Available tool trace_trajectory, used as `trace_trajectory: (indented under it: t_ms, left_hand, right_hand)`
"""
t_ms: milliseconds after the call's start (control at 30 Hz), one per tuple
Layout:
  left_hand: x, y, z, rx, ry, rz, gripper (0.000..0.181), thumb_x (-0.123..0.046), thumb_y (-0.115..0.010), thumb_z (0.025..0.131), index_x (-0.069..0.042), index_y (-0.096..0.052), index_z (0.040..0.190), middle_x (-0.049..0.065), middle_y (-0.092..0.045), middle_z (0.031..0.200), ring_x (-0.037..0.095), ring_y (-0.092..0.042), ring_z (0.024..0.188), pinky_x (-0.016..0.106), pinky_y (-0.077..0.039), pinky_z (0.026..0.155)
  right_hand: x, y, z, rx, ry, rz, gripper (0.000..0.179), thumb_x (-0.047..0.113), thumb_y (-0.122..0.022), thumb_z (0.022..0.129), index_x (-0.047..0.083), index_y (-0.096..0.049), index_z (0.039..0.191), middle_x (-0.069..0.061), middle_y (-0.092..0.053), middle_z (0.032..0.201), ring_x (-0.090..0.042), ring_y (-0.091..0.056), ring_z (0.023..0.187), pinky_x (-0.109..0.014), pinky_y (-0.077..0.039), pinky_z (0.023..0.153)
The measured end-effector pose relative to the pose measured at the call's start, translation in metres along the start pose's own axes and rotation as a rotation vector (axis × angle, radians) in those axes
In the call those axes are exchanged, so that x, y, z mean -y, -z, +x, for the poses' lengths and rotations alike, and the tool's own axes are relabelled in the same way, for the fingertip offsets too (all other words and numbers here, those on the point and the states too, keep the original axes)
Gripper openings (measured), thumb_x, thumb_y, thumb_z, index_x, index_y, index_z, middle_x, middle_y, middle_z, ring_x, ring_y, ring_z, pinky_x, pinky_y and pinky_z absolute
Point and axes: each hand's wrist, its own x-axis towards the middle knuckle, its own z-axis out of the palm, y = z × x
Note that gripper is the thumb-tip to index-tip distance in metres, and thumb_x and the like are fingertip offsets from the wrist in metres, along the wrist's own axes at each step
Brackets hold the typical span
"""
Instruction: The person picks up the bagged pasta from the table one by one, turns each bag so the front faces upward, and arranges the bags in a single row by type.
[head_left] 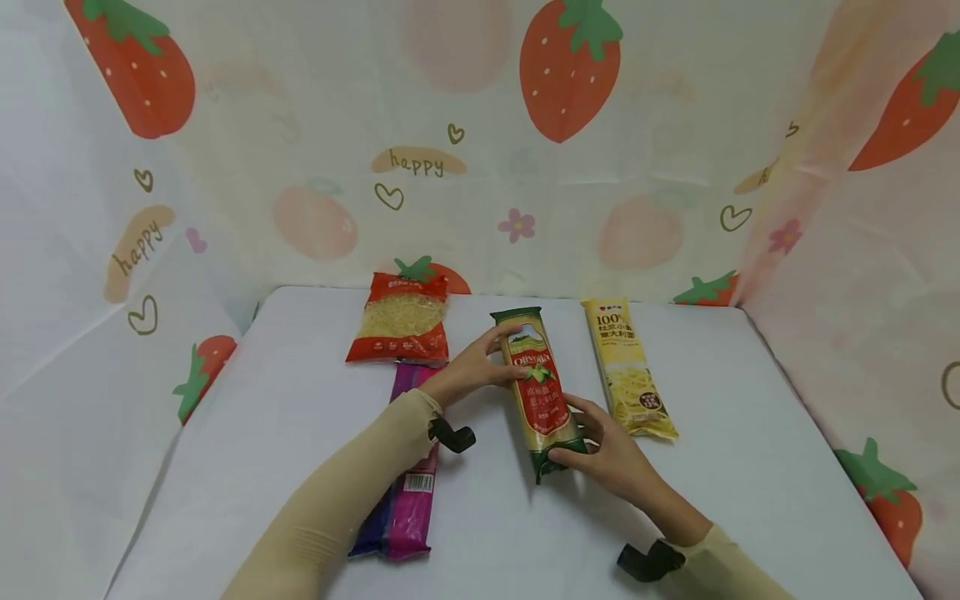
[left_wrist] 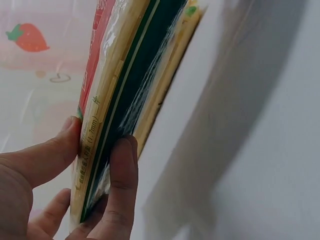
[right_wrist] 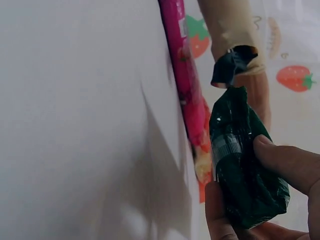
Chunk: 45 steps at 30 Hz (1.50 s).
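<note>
Both hands hold a long pack of spaghetti (head_left: 542,392) with a red and gold front and green ends, tilted above the white table. Toward its far end, the left hand (head_left: 480,364) grips the left edge; in the left wrist view its thumb (left_wrist: 52,160) lies on one face and the fingers on the other. The right hand (head_left: 611,454) pinches the near end from the right. That crimped green end (right_wrist: 245,170) shows between thumb and fingers in the right wrist view. A shadow of the pack falls on the table below.
A yellow noodle pack (head_left: 628,367) lies to the right. Back left is a red clear-front bag of pasta (head_left: 401,317). A purple and pink pack (head_left: 408,517) lies partly under the left forearm in the head view. Strawberry-print cloth (head_left: 465,208) surrounds the white table (head_left: 750,467).
</note>
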Motion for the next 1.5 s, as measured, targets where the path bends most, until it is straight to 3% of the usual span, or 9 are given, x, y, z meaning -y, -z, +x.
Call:
trace_trajectory:
  t_ms: [133, 333, 533, 833, 1100, 1267, 1400, 1500]
  left_hand:
    - [-0.001, -0.002, 0.008, 0.015, -0.002, 0.024, 0.084, -0.026, -0.085, 0.096, -0.033, -0.039, 0.166, 0.018, -0.031, 0.171, 0.035, -0.057, 0.136, 0.047, -0.054, 0.109]
    - [-0.004, -0.006, 0.021, 0.039, -0.019, 0.068, 0.083, -0.027, -0.082, 0.099, -0.030, -0.036, 0.168, 0.019, -0.034, 0.169, 0.033, -0.056, 0.136, 0.047, -0.053, 0.110]
    - [-0.002, -0.014, 0.035, 0.025, -0.030, 0.081, 0.082, -0.024, -0.081, 0.099, -0.026, -0.036, 0.169, 0.022, -0.035, 0.168, 0.037, -0.049, 0.143, 0.050, -0.049, 0.114]
    - [0.007, -0.026, 0.060, -0.040, -0.020, 0.103, 0.080, -0.027, -0.082, 0.098, -0.026, -0.041, 0.167, 0.022, -0.040, 0.166, 0.038, -0.045, 0.147, 0.053, -0.039, 0.122]
    - [0.007, -0.034, 0.075, -0.034, -0.017, 0.088, 0.081, -0.023, -0.081, 0.100, -0.023, -0.038, 0.168, 0.022, -0.038, 0.168, 0.039, -0.046, 0.147, 0.052, -0.041, 0.121]
    - [0.012, -0.039, 0.087, -0.014, -0.022, 0.066, 0.082, -0.022, -0.080, 0.100, -0.022, -0.036, 0.169, 0.023, -0.036, 0.169, 0.039, -0.048, 0.147, 0.049, -0.045, 0.118]
    - [0.013, -0.043, 0.096, -0.011, -0.024, 0.083, 0.083, -0.021, -0.080, 0.100, -0.020, -0.035, 0.169, 0.023, -0.037, 0.169, 0.038, -0.050, 0.145, 0.048, -0.046, 0.117]
    - [0.009, -0.045, 0.100, -0.015, -0.024, 0.123, 0.082, -0.022, -0.080, 0.100, -0.020, -0.036, 0.169, 0.023, -0.037, 0.169, 0.039, -0.050, 0.146, 0.049, -0.045, 0.118]
  right_hand:
    - [-0.001, 0.004, 0.003, -0.006, -0.016, -0.024, 0.086, 0.023, -0.088, 0.093, 0.011, -0.041, 0.165, -0.021, -0.058, 0.151, -0.042, -0.061, 0.135, -0.061, -0.051, 0.109]
    - [0.002, 0.010, 0.009, -0.034, -0.030, -0.075, 0.083, 0.023, -0.088, 0.093, 0.004, -0.045, 0.162, -0.022, -0.060, 0.146, -0.035, -0.069, 0.120, -0.047, -0.059, 0.098]
    - [-0.001, 0.015, 0.014, -0.056, -0.077, -0.110, 0.084, 0.024, -0.088, 0.093, 0.004, -0.044, 0.162, -0.022, -0.057, 0.152, -0.034, -0.068, 0.120, -0.036, -0.060, 0.090]
    - [-0.013, 0.023, 0.026, -0.094, -0.120, -0.168, 0.086, 0.025, -0.088, 0.093, 0.006, -0.042, 0.164, -0.023, -0.051, 0.159, -0.038, -0.065, 0.123, -0.036, -0.060, 0.084]
    - [-0.017, 0.027, 0.034, -0.122, -0.124, -0.196, 0.086, 0.021, -0.088, 0.093, 0.003, -0.042, 0.163, -0.024, -0.053, 0.157, -0.037, -0.067, 0.120, -0.034, -0.060, 0.083]
    - [-0.020, 0.030, 0.035, -0.132, -0.126, -0.220, 0.086, 0.021, -0.086, 0.095, 0.000, -0.040, 0.163, -0.027, -0.051, 0.158, -0.043, -0.064, 0.128, -0.045, -0.060, 0.092]
    - [-0.023, 0.032, 0.037, -0.129, -0.131, -0.224, 0.087, 0.021, -0.084, 0.097, -0.003, -0.035, 0.164, -0.029, -0.045, 0.162, -0.048, -0.053, 0.142, -0.054, -0.052, 0.110]
    - [-0.025, 0.035, 0.038, -0.128, -0.127, -0.217, 0.087, 0.019, -0.083, 0.098, -0.005, -0.032, 0.165, -0.030, -0.043, 0.162, -0.049, -0.049, 0.145, -0.056, -0.048, 0.114]
